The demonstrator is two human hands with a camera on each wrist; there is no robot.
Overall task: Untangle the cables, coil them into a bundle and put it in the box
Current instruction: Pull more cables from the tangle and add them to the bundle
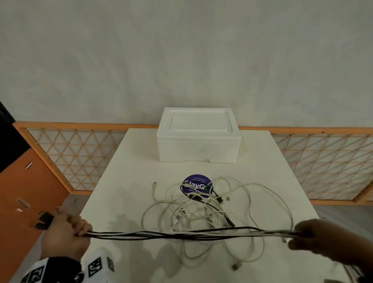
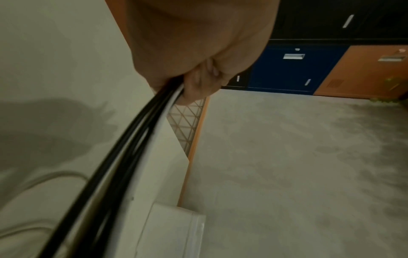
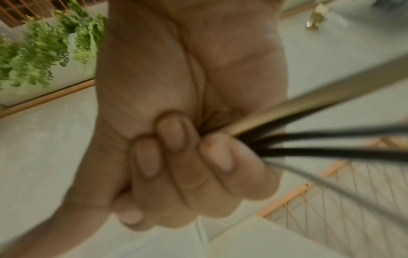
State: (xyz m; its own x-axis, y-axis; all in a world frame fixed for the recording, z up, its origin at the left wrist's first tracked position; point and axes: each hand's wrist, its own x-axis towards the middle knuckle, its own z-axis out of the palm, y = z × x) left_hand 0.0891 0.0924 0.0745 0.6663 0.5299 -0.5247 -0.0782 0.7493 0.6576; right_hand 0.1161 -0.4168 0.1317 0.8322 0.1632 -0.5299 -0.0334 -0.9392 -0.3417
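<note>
A bunch of black and white cables [image 1: 186,235] is stretched taut above the white table [image 1: 123,188], held at both ends. My left hand [image 1: 67,232] grips the left end in a fist; the left wrist view shows the cables [image 2: 132,144] running out of that left hand [image 2: 194,82]. My right hand [image 1: 311,236] grips the right end, and its fingers [image 3: 176,157] curl round the strands [image 3: 320,139]. A tangled heap of white and black cables [image 1: 206,209] lies on the table under the stretched bunch. A white foam box [image 1: 198,136] with its lid on stands at the table's far edge.
A round purple sticker [image 1: 197,185] lies under the far side of the heap. A loose plug [image 1: 236,266] rests near the table's front. An orange-framed lattice screen [image 1: 78,160] runs behind the table. Lockers [image 2: 291,68] stand across the grey floor on the left.
</note>
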